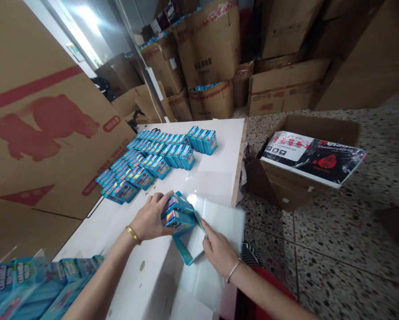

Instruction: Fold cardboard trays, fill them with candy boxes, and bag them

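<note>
Together, left hand [154, 215] clasping small glossy cartons [179, 220], right hand [219, 251] pinching thin card [199, 222].

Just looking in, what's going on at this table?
A person's left hand grips small blue boxes at an open, blue-edged carton, while the right hand touches the carton's side. Clear plastic sheets lie beside and beneath it. Farther along the white table, similar blue boxes stand in rows.
</note>
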Motion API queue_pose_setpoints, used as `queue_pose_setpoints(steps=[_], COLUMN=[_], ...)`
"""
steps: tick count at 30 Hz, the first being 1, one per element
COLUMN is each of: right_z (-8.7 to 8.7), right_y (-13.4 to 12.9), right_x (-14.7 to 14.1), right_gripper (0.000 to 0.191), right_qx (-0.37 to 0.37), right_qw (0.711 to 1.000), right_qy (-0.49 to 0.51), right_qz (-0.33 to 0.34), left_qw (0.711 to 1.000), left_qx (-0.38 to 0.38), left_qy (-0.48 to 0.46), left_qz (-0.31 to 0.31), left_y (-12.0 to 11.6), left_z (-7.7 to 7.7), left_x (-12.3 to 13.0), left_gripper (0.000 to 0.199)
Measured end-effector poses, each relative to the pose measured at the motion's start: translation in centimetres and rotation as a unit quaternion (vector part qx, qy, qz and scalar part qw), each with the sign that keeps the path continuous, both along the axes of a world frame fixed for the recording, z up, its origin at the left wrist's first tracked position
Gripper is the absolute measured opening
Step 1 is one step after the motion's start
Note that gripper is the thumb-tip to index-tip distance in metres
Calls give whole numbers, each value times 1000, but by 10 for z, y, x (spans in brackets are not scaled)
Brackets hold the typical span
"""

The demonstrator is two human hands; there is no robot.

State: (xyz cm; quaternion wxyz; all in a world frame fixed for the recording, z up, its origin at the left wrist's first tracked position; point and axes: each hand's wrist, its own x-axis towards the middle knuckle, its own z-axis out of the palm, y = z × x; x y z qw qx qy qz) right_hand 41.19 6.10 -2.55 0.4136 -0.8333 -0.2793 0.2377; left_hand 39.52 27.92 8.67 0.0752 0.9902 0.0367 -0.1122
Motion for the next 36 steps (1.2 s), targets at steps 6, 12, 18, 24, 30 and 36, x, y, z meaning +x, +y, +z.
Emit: queue_pose_setpoints(steps=[6, 12, 18, 24, 30, 36], right_z=[15, 12, 11, 11, 12, 11], right_y=[10, 27, 27, 27, 28, 28], right_x=[16, 18, 14, 12, 12, 15], right_gripper=[61, 67, 69, 66, 68, 65], right_qx=[-165, -196, -205, -203, -204, -195], right_qw=[981, 972, 969, 969, 968, 969], right_qy=[-49, -79, -84, -86, -83, -87], right_qz=[92, 104, 109, 115, 123, 125], left_qw=[999, 998, 989, 986, 992, 988], left_qx=[13, 43, 137, 159, 116, 122], left_qy=[-23, -44, 14, -19, -24, -29], left_qz=[-25, 22, 60, 54, 40, 87], left_y=[-8, -13, -39, -31, -15, -13], left_z=[-7, -25, -7, -21, -33, -35], left_x=[-8, -29, -21, 0, 6, 7], left_gripper=[90, 78, 73, 103, 107, 107])
